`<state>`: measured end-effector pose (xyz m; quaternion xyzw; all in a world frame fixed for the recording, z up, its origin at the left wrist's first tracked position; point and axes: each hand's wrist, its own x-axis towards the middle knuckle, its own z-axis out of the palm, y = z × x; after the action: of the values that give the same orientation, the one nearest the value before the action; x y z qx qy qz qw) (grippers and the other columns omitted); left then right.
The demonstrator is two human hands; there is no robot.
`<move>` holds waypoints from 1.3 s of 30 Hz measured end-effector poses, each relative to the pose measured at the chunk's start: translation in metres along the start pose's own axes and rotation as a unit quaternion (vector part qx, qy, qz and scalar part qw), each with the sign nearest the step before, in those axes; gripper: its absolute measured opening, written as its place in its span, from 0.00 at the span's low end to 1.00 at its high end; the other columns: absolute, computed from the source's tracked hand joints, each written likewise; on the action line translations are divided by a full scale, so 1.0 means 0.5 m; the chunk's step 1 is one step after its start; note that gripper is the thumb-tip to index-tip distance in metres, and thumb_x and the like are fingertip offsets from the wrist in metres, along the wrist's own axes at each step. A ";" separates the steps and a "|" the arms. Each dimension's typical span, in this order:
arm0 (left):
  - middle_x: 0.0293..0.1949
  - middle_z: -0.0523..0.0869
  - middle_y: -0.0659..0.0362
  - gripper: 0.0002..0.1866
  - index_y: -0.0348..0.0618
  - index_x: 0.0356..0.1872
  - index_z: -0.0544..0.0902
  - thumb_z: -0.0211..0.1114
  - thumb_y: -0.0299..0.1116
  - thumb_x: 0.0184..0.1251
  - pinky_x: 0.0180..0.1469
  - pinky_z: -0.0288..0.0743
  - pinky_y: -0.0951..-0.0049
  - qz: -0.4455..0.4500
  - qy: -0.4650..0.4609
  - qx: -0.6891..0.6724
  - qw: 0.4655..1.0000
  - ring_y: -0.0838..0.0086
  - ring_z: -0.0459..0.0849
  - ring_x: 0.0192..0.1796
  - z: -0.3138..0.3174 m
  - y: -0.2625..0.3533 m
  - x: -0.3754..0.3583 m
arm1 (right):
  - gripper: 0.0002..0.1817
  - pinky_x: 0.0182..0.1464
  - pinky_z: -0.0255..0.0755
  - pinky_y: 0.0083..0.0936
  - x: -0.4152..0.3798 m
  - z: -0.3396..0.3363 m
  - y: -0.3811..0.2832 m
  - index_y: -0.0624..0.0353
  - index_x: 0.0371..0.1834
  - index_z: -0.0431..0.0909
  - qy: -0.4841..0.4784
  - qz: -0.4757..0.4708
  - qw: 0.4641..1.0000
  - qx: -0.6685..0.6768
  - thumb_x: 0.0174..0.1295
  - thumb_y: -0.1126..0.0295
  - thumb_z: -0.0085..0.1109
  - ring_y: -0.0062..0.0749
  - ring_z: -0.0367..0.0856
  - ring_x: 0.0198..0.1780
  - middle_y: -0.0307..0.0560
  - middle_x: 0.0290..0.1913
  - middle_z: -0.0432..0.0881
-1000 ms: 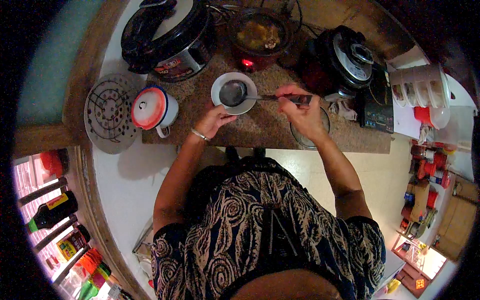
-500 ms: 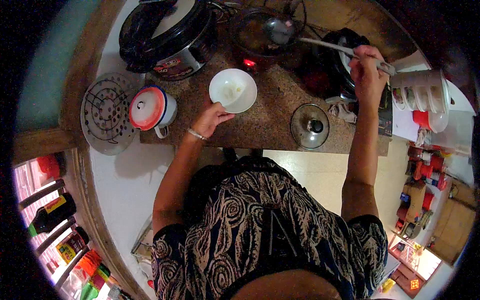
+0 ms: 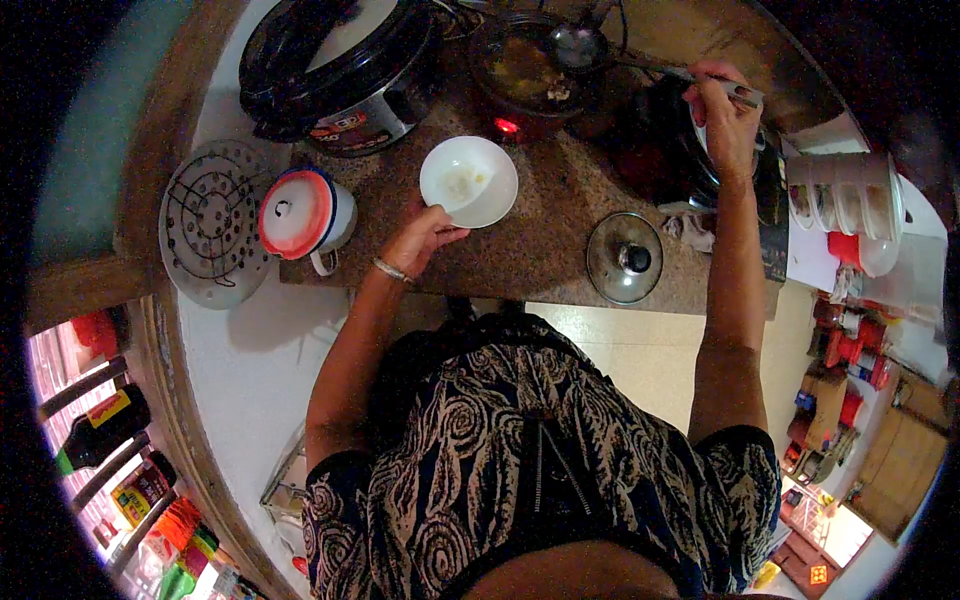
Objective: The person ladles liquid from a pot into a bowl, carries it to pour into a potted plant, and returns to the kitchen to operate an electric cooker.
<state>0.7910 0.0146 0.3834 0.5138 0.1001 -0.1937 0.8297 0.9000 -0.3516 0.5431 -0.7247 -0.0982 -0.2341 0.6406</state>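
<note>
Dim, grainy around my grip. Red lamp [image 3: 506, 126] glows beyond my left hand [image 3: 424, 238]; pale floor [image 3: 600, 328] shines nearer me; edges bow into black.

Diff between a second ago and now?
Right hand moved forward and right, carrying the ladle from the white bowl to the right side of the dark pot. That uncovered the glass lid. Nothing grasped or released. Unchanged: left hand holding the bowl; lidded mug in place.
</note>
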 end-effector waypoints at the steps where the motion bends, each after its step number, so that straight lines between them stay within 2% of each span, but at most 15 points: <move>1: 0.54 0.70 0.57 0.34 0.46 0.63 0.57 0.57 0.29 0.52 0.52 0.75 0.60 -0.002 -0.002 -0.003 1.000 0.68 0.76 0.51 0.000 0.000 0.001 | 0.06 0.18 0.57 0.16 0.002 0.000 0.003 0.63 0.34 0.77 -0.002 0.001 1.000 0.005 0.58 0.73 0.53 0.16 0.65 0.17 0.41 0.21 0.77; 14: 0.56 0.71 0.55 0.34 0.45 0.63 0.58 0.58 0.30 0.51 0.53 0.74 0.59 0.022 -0.012 0.023 0.999 0.64 0.75 0.54 0.021 0.019 -0.007 | 0.07 0.19 0.57 0.14 0.010 0.005 0.025 0.63 0.34 0.78 -0.023 -0.041 0.999 -0.001 0.59 0.73 0.52 0.15 0.66 0.17 0.41 0.22 0.78; 21: 0.56 0.71 0.56 0.33 0.45 0.62 0.60 0.58 0.30 0.50 0.53 0.74 0.59 0.018 -0.009 0.027 0.999 0.65 0.74 0.55 0.013 0.012 0.003 | 0.06 0.19 0.57 0.15 0.007 0.006 0.033 0.64 0.34 0.78 -0.025 -0.030 0.999 -0.024 0.58 0.74 0.52 0.15 0.66 0.18 0.41 0.22 0.77; 23: 0.56 0.71 0.56 0.33 0.45 0.62 0.60 0.58 0.29 0.50 0.53 0.74 0.59 0.014 -0.011 0.027 0.999 0.65 0.74 0.55 0.012 0.009 0.003 | 0.09 0.28 0.69 0.16 0.011 -0.005 0.039 0.60 0.37 0.80 -0.065 -0.011 0.997 -0.043 0.56 0.71 0.53 0.19 0.76 0.27 0.40 0.28 0.81; 30: 0.56 0.71 0.56 0.34 0.45 0.62 0.59 0.58 0.29 0.50 0.53 0.74 0.59 0.020 -0.004 0.036 0.999 0.66 0.74 0.55 0.019 0.012 -0.002 | 0.09 0.29 0.69 0.16 0.006 -0.004 0.050 0.59 0.37 0.80 -0.073 -0.008 0.996 -0.041 0.56 0.69 0.53 0.19 0.76 0.28 0.39 0.28 0.80; 32: 0.56 0.71 0.56 0.34 0.45 0.62 0.59 0.58 0.30 0.51 0.53 0.74 0.60 0.016 -0.008 0.036 0.999 0.66 0.74 0.55 0.009 0.005 0.004 | 0.06 0.21 0.56 0.15 0.000 0.008 0.050 0.62 0.34 0.78 -0.040 -0.033 0.999 -0.012 0.58 0.73 0.53 0.15 0.65 0.18 0.40 0.22 0.77; 39: 0.56 0.70 0.56 0.34 0.46 0.62 0.60 0.59 0.32 0.51 0.53 0.74 0.59 0.018 -0.017 0.039 0.999 0.65 0.73 0.56 0.012 0.003 0.006 | 0.06 0.22 0.57 0.16 -0.008 0.014 0.038 0.61 0.34 0.78 -0.036 -0.008 0.999 -0.018 0.58 0.72 0.54 0.16 0.65 0.19 0.39 0.22 0.77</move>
<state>0.7940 0.0094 0.3862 0.5438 0.0690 -0.1909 0.8143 0.9066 -0.3473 0.5242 -0.7431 -0.1230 -0.2150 0.6216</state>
